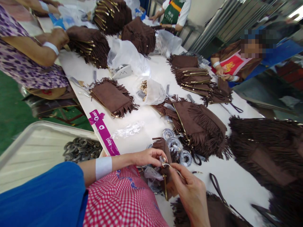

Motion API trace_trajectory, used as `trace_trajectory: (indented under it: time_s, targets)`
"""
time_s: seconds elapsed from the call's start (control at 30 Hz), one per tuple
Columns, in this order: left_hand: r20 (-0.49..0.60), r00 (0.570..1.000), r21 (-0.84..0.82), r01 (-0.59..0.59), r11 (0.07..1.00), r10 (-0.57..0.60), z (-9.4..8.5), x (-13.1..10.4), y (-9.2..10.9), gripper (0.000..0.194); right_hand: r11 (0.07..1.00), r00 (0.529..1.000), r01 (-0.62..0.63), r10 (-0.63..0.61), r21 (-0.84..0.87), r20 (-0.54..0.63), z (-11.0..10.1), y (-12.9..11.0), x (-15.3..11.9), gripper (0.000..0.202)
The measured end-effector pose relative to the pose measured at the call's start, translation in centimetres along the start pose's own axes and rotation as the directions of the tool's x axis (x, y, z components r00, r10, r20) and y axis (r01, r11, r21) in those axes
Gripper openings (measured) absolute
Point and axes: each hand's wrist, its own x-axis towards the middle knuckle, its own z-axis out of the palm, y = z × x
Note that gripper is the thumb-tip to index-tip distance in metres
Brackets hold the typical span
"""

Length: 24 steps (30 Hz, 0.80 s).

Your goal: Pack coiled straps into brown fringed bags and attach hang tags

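Over the near edge of the table, my left hand point(149, 156) pinches a small shiny metal piece point(163, 159) between thumb and fingertips. My right hand point(190, 186) meets it from the other side, its fingers closed around a thin pale strip point(167, 165) that reaches to the metal piece. What the strip is I cannot make out. Just below both hands lies a brown fringed bag point(167, 186) with a gold zip, partly covered by them. Coiled, plastic-wrapped straps point(174, 144) sit right beyond my fingers.
Brown fringed bags point(199, 123) are piled along the white table point(151, 121). A white plastic bag point(155, 91) holds gold metal parts. A cream bin point(47, 129) with dark coils stands at the left. Co-workers work at the left side, far end and right side.
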Motion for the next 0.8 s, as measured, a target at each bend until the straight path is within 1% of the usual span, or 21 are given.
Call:
trace_trajectory:
  time_s: [0.07,0.13,0.3,0.4,0.47,0.53,0.67,0.8]
  targets:
    - [0.022,1.000,-0.023,-0.002,1.000,0.003,0.1,0.4,0.0,0.031,0.999,0.999,-0.028,0.027,0.016,0.033,-0.2,0.6,0.0,0.033]
    - [0.033,0.999,-0.035,-0.003,0.999,0.004,0.2,0.8,0.0,0.034,0.999,0.998,-0.030,0.030,0.015,0.050,-0.3,0.9,0.1,0.033]
    - [0.043,0.999,-0.020,-0.002,1.000,0.003,0.5,1.5,0.3,0.037,0.997,0.995,-0.077,0.078,-0.010,0.064,-0.9,0.7,0.4,0.034]
    - [0.035,0.999,0.008,0.007,1.000,-0.007,0.7,1.8,0.5,0.038,0.993,0.989,-0.122,0.121,0.003,0.083,-1.1,0.6,0.6,0.035]
    - [0.040,0.999,0.022,-0.004,1.000,0.003,0.8,2.1,0.7,0.038,0.989,0.983,-0.144,0.142,0.011,0.117,-1.2,0.7,0.8,0.036]
    - [0.053,0.999,0.035,-0.013,0.999,0.011,0.8,2.3,0.7,0.037,0.987,0.978,-0.159,0.159,-0.012,0.137,-1.5,1.0,1.1,0.035]
    - [0.056,0.998,0.022,-0.025,0.999,0.024,0.9,2.8,0.5,0.032,0.984,0.979,-0.152,0.162,-0.095,0.120,-2.2,1.4,1.4,0.032]
    - [0.066,0.997,0.001,-0.033,0.999,0.033,0.9,3.1,0.4,0.031,0.983,0.975,-0.163,0.173,-0.079,0.140,-2.9,1.2,1.8,0.032]
